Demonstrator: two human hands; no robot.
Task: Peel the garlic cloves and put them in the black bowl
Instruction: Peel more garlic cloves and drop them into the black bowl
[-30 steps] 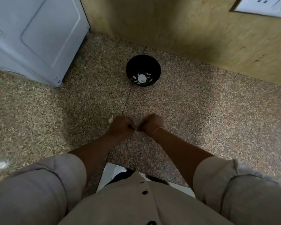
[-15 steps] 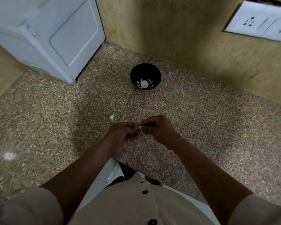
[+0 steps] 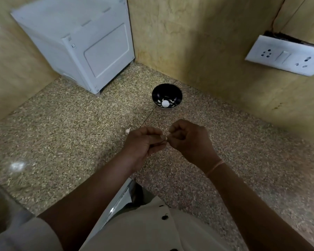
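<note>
A white appliance (image 3: 91,42) stands at the back left of the speckled stone worktop (image 3: 62,133), in the corner against the tan wall. Far to the right, a white socket plate (image 3: 286,56) is fixed to that wall. Nothing lies between the hands and the bowl.

A loose clove (image 3: 128,130) lies on the worktop just beside the left hand (image 3: 143,144), on its far left side. Both hands are held together above the worktop, with their fingers curled. Between them is a small pale garlic clove (image 3: 164,136), pinched by the left fingertips on one side and the right hand (image 3: 190,140) on the other. It is too small to tell how much skin is on it. A thin band (image 3: 215,168) circles the right wrist.

The black bowl (image 3: 158,91) sits beyond the hands, near the wall and well apart from the held clove. At its bottom is a pale round piece (image 3: 165,104) among white markings; I cannot tell whether it is garlic or pattern.
</note>
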